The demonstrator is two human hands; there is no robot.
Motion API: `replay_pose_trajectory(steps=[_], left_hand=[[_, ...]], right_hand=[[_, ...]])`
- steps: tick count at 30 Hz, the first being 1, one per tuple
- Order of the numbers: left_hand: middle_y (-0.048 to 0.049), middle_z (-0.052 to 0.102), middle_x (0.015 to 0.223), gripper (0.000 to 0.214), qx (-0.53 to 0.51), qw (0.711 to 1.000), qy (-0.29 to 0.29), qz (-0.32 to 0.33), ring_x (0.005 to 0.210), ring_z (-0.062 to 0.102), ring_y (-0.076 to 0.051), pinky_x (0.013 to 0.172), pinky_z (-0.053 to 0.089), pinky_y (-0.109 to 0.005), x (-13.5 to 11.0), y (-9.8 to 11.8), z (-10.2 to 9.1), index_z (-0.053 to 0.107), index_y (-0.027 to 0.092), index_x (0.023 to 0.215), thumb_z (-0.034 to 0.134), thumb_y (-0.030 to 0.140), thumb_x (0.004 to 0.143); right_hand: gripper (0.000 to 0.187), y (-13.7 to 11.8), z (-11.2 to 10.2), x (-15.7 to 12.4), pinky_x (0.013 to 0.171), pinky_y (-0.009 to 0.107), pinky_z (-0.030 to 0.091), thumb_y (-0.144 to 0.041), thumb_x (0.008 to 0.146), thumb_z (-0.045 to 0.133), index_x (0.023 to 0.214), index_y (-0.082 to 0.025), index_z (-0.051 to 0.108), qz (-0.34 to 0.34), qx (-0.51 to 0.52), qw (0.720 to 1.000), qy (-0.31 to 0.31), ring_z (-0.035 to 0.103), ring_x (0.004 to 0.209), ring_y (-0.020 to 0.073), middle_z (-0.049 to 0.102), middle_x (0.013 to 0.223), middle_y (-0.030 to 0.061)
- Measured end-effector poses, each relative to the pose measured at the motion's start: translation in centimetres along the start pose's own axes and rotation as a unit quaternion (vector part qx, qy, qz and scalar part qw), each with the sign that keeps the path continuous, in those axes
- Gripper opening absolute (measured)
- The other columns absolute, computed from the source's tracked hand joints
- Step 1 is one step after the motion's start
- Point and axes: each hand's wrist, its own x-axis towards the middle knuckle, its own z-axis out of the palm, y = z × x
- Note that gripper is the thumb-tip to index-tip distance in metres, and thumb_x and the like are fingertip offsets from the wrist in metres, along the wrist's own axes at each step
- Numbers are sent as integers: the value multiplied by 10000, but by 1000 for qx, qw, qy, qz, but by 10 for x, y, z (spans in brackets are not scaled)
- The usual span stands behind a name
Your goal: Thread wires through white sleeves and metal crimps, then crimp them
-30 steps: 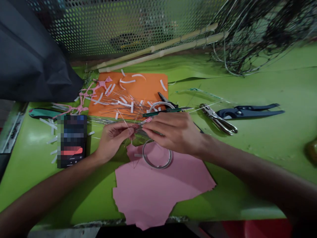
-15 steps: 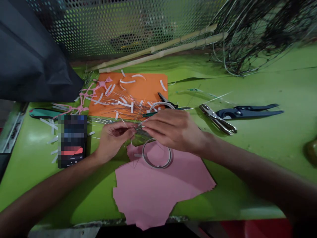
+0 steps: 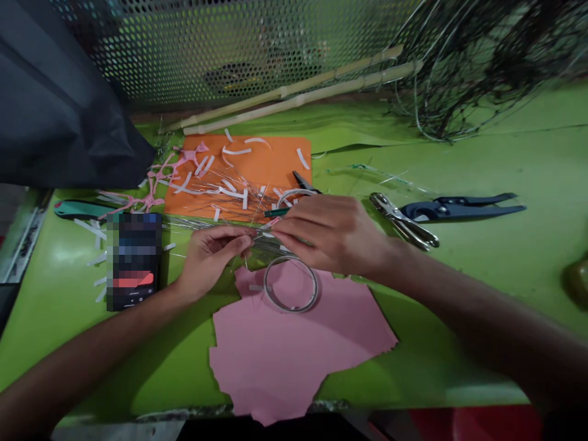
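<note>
**Thin strands (image 3: 263,240) pinched between two hands**

Head view: the left hand (image 3: 209,258) and right hand (image 3: 328,236) meet just above the far edge of the pink paper sheet (image 3: 294,349), and the thin strands lie between them. The left thumb and fingertips close narrowly on the strands. The right fingertips (image 3: 280,228) reach in from the other side and also seem to pinch them, though the exact grip is hard to make out.

The strands look light, springy and easily bent, and they may be slippery. They would probably handle best if gathered near the pinch, since their loose ends would splay. Their material cannot be told from here, and their finest ends fade into the background. A small pink piece (image 3: 274,223) sits among them near the right fingertips, partly hidden.

Just beyond the pink sheet lies an orange mat (image 3: 287,156) scattered with white paper strips (image 3: 236,151). A thin ring (image 3: 290,285) rests on the sheet itself. To the sheet's far right are a hole punch (image 3: 404,220) and blue-handled pliers (image 3: 463,208). To its far left is a phone (image 3: 133,260), its screen pixelated. Scissors (image 3: 303,184) beyond the sheet are mostly cut off by the right hand.
</note>
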Motion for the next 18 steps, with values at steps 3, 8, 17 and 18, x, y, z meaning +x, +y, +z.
replay_pose_trajectory(steps=[3,8,17,18], left_hand=[[0,782,791,45,-15,1000,-11,0,628,663,-76,622,539,-185,0,-1,-2,848,248,846,812,272,856],[-2,777,779,49,-25,1000,-11,-8,639,678,-87,627,537,-191,0,-1,-2,851,258,854,814,288,861],[-7,766,754,48,-19,1000,-6,-5,644,668,-98,645,535,-212,0,0,-1,854,254,854,823,290,843],[-6,762,747,47,-20,1000,-7,-2,644,667,-99,648,533,-216,0,1,-1,852,251,846,823,287,842]], right_hand=[[220,1,-1,2,672,317,487,-195,1013,575,839,-170,708,-45,-46,997,37,637,720,161,718,783,37],[245,1,-1,1,664,309,462,-208,1021,559,821,-186,700,-32,-55,997,31,613,711,153,700,765,26],[234,-10,-10,2,649,326,417,-160,991,595,776,-185,682,-55,-100,993,31,565,679,152,672,735,11],[223,-12,-11,3,630,331,408,-149,979,612,769,-182,683,-58,-109,992,38,562,666,154,669,720,8]])
